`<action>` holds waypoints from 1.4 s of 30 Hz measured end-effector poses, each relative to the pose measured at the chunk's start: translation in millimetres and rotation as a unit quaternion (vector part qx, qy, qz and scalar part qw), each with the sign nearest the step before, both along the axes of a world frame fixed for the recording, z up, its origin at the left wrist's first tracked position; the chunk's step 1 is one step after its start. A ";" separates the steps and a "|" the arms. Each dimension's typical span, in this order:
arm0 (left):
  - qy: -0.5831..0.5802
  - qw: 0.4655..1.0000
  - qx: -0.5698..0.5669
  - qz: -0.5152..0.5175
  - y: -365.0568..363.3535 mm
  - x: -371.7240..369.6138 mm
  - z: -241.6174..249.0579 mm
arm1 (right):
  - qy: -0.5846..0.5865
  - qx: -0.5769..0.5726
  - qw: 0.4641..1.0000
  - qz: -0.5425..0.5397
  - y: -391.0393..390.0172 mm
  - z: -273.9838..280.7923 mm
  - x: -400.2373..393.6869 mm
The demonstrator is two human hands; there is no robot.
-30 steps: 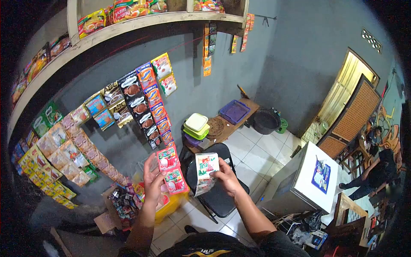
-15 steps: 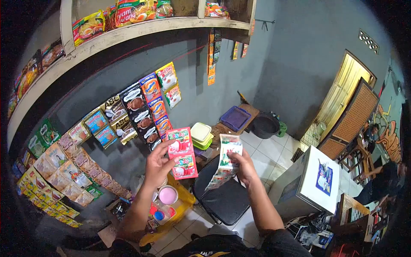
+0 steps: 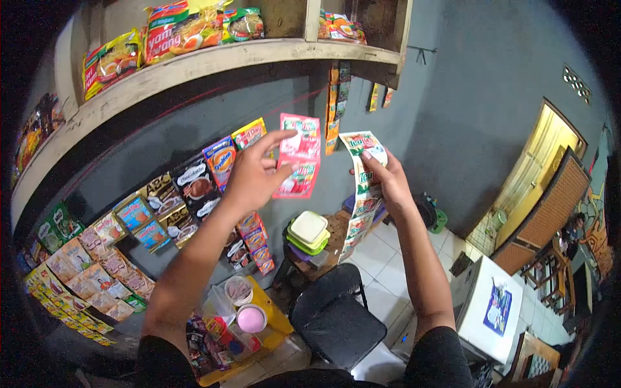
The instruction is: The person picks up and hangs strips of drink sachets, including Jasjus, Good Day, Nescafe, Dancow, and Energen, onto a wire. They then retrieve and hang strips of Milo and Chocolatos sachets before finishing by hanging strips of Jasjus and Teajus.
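My left hand (image 3: 253, 176) is raised toward the grey wall and pinches a short strip of red and pink drink sachets (image 3: 298, 157) by its top. My right hand (image 3: 386, 180) holds the top of a long strip of white and green tea sachets (image 3: 362, 194) that hangs down toward the floor. Both strips are up near the red string (image 3: 194, 118) stretched below the wooden shelf (image 3: 213, 61). Just left of my left hand, several other sachet strips (image 3: 194, 187) hang on the wall.
Noodle packs (image 3: 174, 32) fill the shelf above. A black folding chair (image 3: 333, 320) stands below, beside a yellow tub of jars (image 3: 249, 317) and stacked green and white lidded boxes (image 3: 308, 231). A white box (image 3: 491, 304) sits at right. A person (image 3: 576, 229) is far right.
Both hands have risen from waist height up to near the shelf, carrying their strips. The tea strip has unfolded and now hangs full length.
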State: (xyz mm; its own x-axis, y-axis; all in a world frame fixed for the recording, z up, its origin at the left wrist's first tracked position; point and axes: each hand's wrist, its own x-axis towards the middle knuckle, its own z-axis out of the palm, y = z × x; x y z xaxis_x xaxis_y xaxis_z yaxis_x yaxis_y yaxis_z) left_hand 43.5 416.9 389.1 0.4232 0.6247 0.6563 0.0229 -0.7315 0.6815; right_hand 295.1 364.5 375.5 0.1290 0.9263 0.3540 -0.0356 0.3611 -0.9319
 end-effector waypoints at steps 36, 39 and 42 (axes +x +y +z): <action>0.315 0.776 0.249 0.487 248.5 113.3 104.1 | 0.012 0.107 0.974 0.201 297.7 84.7 85.5; 0.336 0.754 0.257 0.503 250.6 110.4 104.8 | 0.010 0.096 0.978 0.187 306.0 89.1 80.6; 0.341 0.747 0.290 0.491 245.5 108.8 107.3 | 0.018 0.077 0.976 0.202 310.4 93.0 78.7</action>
